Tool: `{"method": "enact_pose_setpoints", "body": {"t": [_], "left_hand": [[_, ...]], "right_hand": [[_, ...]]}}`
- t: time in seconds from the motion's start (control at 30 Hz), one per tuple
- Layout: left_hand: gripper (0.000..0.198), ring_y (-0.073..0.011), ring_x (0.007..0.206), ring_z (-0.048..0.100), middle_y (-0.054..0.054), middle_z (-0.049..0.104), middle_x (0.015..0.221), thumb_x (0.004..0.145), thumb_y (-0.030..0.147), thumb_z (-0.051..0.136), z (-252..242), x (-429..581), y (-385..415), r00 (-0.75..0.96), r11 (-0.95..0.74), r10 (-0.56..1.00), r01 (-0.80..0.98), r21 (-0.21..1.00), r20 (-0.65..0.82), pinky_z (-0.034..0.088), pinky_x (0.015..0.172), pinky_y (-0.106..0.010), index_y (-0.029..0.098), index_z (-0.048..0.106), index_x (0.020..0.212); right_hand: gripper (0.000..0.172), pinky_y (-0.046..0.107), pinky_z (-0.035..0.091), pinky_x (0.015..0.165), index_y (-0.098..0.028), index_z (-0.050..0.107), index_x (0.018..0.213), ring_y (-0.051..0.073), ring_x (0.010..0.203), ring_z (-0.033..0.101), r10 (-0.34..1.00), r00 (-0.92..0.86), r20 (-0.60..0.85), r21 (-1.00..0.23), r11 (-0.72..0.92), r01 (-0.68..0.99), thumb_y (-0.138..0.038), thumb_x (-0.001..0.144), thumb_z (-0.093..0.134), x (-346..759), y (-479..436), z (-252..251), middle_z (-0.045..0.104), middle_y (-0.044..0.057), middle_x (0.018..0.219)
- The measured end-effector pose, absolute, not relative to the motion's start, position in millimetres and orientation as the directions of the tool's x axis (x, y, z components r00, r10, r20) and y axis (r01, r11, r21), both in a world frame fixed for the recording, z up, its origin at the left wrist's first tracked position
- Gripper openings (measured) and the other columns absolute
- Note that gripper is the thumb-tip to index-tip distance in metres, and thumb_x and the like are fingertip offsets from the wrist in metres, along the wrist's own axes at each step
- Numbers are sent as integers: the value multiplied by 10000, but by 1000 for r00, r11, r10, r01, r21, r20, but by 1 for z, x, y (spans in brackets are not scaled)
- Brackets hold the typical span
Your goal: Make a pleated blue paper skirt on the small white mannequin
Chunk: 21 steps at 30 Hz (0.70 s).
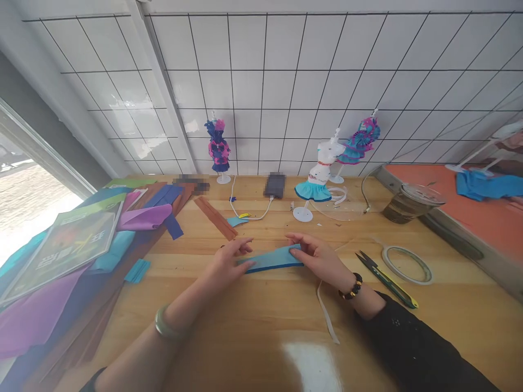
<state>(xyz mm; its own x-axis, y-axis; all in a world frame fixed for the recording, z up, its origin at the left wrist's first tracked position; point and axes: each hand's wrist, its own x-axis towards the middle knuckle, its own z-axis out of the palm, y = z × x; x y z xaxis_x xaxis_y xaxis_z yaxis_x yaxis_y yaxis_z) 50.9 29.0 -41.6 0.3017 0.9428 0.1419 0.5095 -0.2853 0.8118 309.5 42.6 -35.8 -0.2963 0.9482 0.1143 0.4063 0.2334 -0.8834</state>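
Note:
Between my two hands a light-blue strip of paper or thin fabric [273,260] with a darker blue lower edge lies stretched just over the table. My left hand [230,261] pinches its left end, thumb on top. The right end is gripped by my right hand [317,258], its thumb pressing the top surface. Below my right hand a narrow white strip [327,314] trails over the wood. Thread snips [386,279] with dark blades and a yellow-tipped handle lie to the right, beside a roll of white tape [407,265].
Coloured sheets [61,305] and a printed packet [65,242] crowd the left side. Small mannequins stand at the back, one in a turquoise skirt [314,190], another in a pink-and-navy dress [219,147]. A phone [275,185] on a white cable and a lidded cup [411,204] are also there.

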Motion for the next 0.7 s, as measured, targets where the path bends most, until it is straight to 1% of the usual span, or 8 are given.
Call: {"method": "enact_pose_setpoints", "body": {"t": [0.13, 0.23, 0.3, 0.37, 0.47, 0.57, 0.63, 0.7], "left_hand": [[453, -147, 810, 587, -18, 618, 864, 786, 280, 571, -41, 52, 31, 284, -188, 956, 428, 884, 65, 472, 759, -279, 196, 528, 1229], [483, -137, 759, 578, -3, 588, 797, 740, 296, 624, -41, 51, 34, 233, -121, 971, 294, 948, 52, 462, 706, -262, 168, 555, 1200], [511, -132, 737, 572, 3, 580, 775, 693, 306, 671, -43, 47, 38, 147, -79, 988, 194, 978, 51, 454, 677, -252, 157, 575, 1172], [537, -126, 721, 568, 3, 579, 772, 673, 327, 688, -44, 42, 44, 52, -63, 997, 141, 988, 56, 445, 649, -240, 146, 572, 1165], [601, -119, 696, 570, 7, 582, 768, 674, 374, 686, -45, 30, 55, -83, -50, 995, 104, 993, 59, 439, 629, -234, 126, 526, 1197], [652, -122, 655, 582, 5, 601, 752, 652, 412, 701, -44, 17, 67, -198, -17, 980, 46, 999, 26, 447, 606, -245, 116, 503, 1197], [643, -122, 633, 586, 0, 612, 742, 634, 398, 722, -43, 8, 76, -260, 3, 966, 7, 1000, -1, 454, 590, -247, 116, 512, 1173], [592, -118, 627, 590, 0, 611, 727, 642, 347, 731, -43, -1, 86, -317, 15, 948, -27, 1000, -23, 471, 597, -251, 115, 522, 1144]], "right_hand": [[392, 294, 508, 641, -196, 602, 1132, 148, 709, 587, 964, -248, 93, -914, 181, 362, -390, 792, 576, 307, 43, -39, 663, 43, 927], [390, 312, 525, 691, -192, 602, 1124, 163, 755, 621, 974, -203, 103, -916, 172, 363, -414, 807, 557, 305, 45, -41, 676, 51, 923], [387, 333, 536, 730, -196, 580, 1147, 171, 780, 650, 975, -187, 116, -917, 178, 357, -419, 840, 505, 304, 46, -44, 680, 63, 967], [382, 351, 541, 747, -193, 563, 1162, 176, 773, 668, 975, -185, 127, -913, 187, 361, -410, 865, 458, 302, 46, -46, 686, 75, 982], [361, 362, 535, 750, -178, 581, 1130, 192, 780, 669, 968, -201, 148, -891, 219, 397, -384, 854, 472, 300, 44, -48, 699, 76, 913], [320, 367, 521, 745, -180, 616, 1077, 203, 791, 652, 957, -229, 177, -856, 264, 445, -353, 832, 504, 299, 40, -49, 702, 67, 878], [295, 366, 514, 745, -181, 636, 1044, 204, 791, 644, 950, -245, 194, -833, 291, 471, -339, 830, 506, 298, 39, -48, 703, 67, 878], [278, 360, 512, 735, -183, 649, 1013, 202, 782, 641, 943, -261, 207, -814, 313, 490, -335, 835, 498, 298, 39, -48, 703, 68, 881]]}}
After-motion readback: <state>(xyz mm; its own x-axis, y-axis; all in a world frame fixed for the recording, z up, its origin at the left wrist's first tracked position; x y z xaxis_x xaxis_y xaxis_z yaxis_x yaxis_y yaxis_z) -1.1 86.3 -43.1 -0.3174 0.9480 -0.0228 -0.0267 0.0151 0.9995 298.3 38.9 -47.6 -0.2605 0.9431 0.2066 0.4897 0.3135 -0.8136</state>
